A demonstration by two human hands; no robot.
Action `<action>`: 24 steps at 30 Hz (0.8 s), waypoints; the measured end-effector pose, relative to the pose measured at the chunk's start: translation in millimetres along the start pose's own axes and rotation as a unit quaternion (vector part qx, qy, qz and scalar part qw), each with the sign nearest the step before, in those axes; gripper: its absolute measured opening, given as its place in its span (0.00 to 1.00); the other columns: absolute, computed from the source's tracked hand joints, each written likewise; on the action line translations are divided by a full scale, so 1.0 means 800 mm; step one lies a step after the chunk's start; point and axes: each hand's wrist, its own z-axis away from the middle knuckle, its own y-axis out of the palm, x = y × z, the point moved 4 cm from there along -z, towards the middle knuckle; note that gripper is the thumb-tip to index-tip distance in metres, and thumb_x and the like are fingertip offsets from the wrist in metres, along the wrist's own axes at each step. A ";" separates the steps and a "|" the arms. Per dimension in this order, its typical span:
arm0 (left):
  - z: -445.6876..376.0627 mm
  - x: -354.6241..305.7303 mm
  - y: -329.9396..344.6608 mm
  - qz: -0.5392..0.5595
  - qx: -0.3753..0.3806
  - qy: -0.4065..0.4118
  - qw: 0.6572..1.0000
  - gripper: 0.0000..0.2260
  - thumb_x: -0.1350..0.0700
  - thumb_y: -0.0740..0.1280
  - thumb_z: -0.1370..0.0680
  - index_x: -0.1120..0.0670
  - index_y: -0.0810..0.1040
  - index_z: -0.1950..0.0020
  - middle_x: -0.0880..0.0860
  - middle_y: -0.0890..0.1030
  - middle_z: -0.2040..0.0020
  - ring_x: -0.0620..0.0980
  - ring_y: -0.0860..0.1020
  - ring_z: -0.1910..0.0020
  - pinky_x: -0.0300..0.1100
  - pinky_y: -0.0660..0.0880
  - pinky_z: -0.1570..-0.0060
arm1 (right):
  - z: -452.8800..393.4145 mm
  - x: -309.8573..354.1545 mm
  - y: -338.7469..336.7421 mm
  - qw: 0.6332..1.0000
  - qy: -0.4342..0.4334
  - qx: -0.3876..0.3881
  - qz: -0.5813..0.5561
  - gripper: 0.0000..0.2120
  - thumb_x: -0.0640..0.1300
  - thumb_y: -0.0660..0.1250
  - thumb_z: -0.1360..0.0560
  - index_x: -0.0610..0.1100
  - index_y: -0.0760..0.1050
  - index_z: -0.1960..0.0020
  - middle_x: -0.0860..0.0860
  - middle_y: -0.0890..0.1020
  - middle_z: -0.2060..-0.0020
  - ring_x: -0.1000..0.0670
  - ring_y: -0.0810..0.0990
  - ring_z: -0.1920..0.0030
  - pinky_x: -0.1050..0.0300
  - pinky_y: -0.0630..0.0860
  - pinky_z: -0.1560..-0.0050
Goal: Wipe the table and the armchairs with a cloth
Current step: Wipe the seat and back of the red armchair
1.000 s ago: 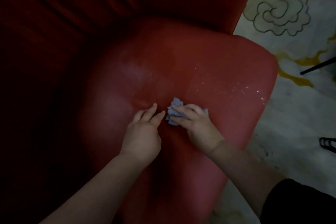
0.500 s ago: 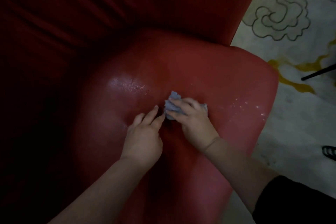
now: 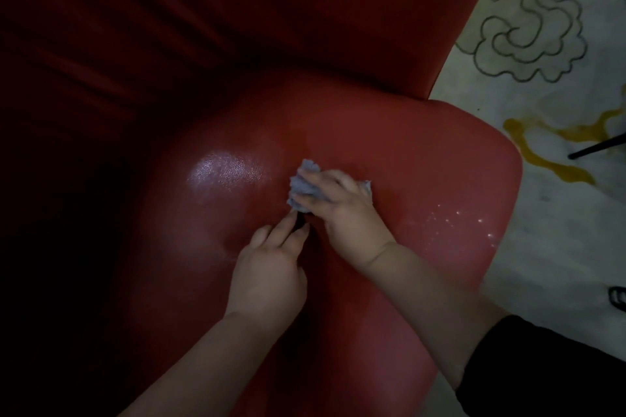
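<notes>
red leather armchair seat (image 3: 389,145) lies under us. our right hand (image 3: 342,210) presses the crumpled grey cloth (image 3: 303,188) mid-seat, fingers curled over it. our left hand (image 3: 267,267) rests just beside, fingers straight, together. bare seat runs right to the rounded edge by the patterned rug (image 3: 542,44).

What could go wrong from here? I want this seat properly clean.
The pale specks near the seat's right edge lie outside where the right hand presses the bunched cloth, so they may get missed. The left hand rests bare fingers on the red seat and may leave smudges.
</notes>
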 end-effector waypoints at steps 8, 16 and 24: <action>-0.016 -0.012 -0.001 0.016 -0.011 0.052 0.998 0.27 0.63 0.64 0.30 0.49 0.72 0.31 0.46 0.66 0.27 0.49 0.67 0.35 0.48 0.71 0.37 | 0.025 -0.074 -0.037 0.984 0.146 -0.103 -0.014 0.17 0.33 0.60 0.26 0.41 0.79 0.41 0.39 0.76 0.38 0.36 0.74 0.41 0.38 0.70 0.39; -0.025 -0.039 -0.001 0.022 -0.026 0.050 0.998 0.27 0.65 0.65 0.30 0.52 0.73 0.31 0.48 0.69 0.29 0.50 0.70 0.39 0.42 0.69 0.37 | 0.085 -0.035 -0.029 0.994 0.059 -0.084 -0.035 0.17 0.34 0.59 0.27 0.42 0.81 0.45 0.43 0.80 0.43 0.39 0.78 0.48 0.46 0.75 0.44; -0.034 -0.075 0.019 -0.036 0.011 0.058 0.998 0.28 0.52 0.66 0.27 0.45 0.64 0.27 0.48 0.58 0.23 0.50 0.60 0.32 0.47 0.69 0.36 | 0.070 -0.095 -0.070 0.982 0.152 -0.103 -0.044 0.17 0.30 0.61 0.28 0.38 0.80 0.43 0.38 0.78 0.43 0.37 0.75 0.44 0.59 0.61 0.36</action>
